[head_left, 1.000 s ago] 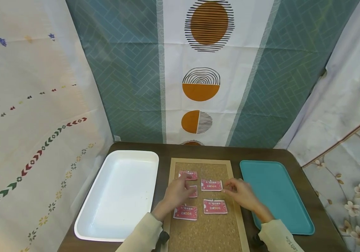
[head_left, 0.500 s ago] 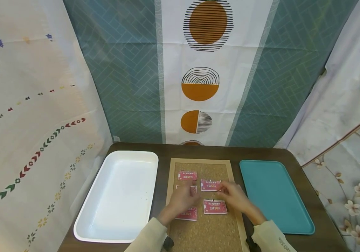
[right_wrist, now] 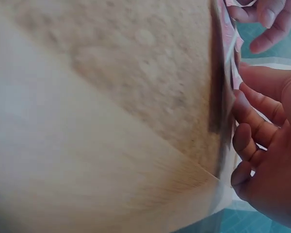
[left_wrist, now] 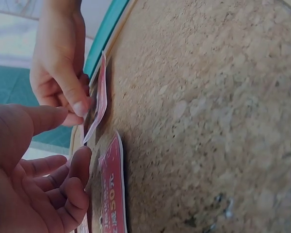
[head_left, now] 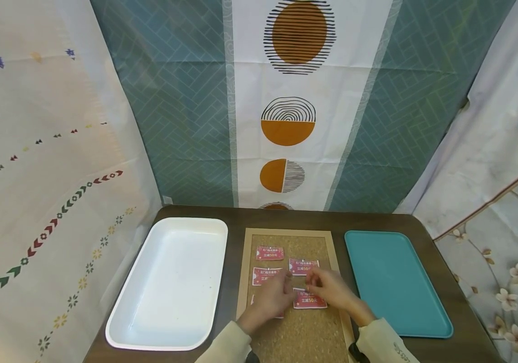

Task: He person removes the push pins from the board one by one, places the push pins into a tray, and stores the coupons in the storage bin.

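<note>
On a dark table (head_left: pixel 322 219), in the head view, a white tray (head_left: pixel 168 282) stands at left and a teal tray (head_left: pixel 397 282) at right, their flat bottoms in view. Between them lies a framed cork board (head_left: pixel 306 335) bearing five red cards. The left hand (head_left: pixel 269 298) hides most of the lower-left card (head_left: pixel 279 316) and a corner of the middle-left card (head_left: pixel 264 276). The right hand (head_left: pixel 330 291) is at the top edge of the lower-right card (head_left: pixel 310 301).

In the left wrist view, the left hand's thumb and forefinger stand apart, holding nothing, its other fingers loosely bent. The right hand's bent fingers meet a card seen nearly edge-on; whether they pinch it I cannot tell. A second card lies nearer on the cork.

In the right wrist view, the board's pale frame crosses the lower left; both hands' fingers are beside edge-on cards at right.
</note>
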A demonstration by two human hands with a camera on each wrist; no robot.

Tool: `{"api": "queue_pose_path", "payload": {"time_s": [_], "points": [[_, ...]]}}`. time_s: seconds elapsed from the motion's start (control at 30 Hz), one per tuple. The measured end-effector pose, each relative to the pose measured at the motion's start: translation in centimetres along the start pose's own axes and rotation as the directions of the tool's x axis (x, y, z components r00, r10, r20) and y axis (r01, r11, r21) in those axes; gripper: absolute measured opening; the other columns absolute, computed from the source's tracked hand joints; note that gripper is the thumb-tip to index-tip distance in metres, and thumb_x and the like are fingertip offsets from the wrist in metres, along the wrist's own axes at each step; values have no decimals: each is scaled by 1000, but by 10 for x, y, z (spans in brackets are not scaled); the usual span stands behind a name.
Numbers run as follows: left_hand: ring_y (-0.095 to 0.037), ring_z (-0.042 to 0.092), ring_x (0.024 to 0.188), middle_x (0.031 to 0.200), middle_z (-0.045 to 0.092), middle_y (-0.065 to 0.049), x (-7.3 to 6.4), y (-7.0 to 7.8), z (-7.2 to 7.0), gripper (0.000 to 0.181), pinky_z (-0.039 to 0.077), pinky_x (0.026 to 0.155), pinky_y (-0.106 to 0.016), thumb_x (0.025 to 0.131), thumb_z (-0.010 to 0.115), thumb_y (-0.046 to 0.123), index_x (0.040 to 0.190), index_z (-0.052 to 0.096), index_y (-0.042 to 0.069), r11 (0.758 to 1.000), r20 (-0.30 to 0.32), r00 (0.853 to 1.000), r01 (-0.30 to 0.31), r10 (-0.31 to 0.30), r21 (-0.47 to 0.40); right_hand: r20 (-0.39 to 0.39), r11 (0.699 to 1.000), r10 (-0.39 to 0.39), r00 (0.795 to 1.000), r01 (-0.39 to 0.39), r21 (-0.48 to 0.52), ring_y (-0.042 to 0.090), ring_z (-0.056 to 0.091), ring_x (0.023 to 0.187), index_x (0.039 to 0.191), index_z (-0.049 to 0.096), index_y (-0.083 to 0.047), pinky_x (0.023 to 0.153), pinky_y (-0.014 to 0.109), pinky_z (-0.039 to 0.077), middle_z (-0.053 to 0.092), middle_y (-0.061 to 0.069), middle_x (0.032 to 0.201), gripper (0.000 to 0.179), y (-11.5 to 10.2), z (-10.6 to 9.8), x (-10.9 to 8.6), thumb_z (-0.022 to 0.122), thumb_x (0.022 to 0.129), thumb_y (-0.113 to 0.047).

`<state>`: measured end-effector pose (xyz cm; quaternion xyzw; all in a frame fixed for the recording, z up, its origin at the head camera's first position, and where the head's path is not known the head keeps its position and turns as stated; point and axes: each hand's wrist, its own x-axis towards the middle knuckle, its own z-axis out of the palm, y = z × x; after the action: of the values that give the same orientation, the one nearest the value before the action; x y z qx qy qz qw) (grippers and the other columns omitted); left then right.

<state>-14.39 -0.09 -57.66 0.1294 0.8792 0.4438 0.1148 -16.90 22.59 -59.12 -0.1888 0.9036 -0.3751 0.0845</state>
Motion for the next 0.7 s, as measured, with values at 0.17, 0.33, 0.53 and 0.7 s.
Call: {"api": "queue_pose_path", "payload": {"time_s": [0.17,0.33,0.53,0.7], "points": [[-6,49,47,67,56,8,2,-2,8,50,35,41,-23,96,77,25,138,59,4,1000,9,1000,-6,6,24,-5,999,0,1000,0,-39,4,50,72,97,67,-15,65,24,44,57,-9,81,12,3,6,-2,77,94,-10],[-8,50,55,72,56,5,1,0,13,48,40,46,-26,94,80,20,134,59,3,999,26,1000,-15,14,41,-12,998,4,1000,-4,-55,4,49,74,95,69,-14,66,24,44,56,-8,82,10,3,7,-3,77,94,-8],[-7,49,59,73,54,5,-2,1,16,49,40,50,-26,89,83,13,131,61,0,999,31,999,-38,38,-6,-13,998,30,999,-30,-58,6,49,75,94,69,-14,66,23,44,56,-7,84,11,0,9,-4,78,94,-8],[-5,48,58,74,55,7,-2,0,17,46,38,49,-24,90,81,9,131,63,2,998,27,998,-59,60,-36,-28,998,37,999,-38,-58,6,50,74,91,69,-15,66,23,44,56,-8,83,13,-1,9,-5,79,93,-7]]}}
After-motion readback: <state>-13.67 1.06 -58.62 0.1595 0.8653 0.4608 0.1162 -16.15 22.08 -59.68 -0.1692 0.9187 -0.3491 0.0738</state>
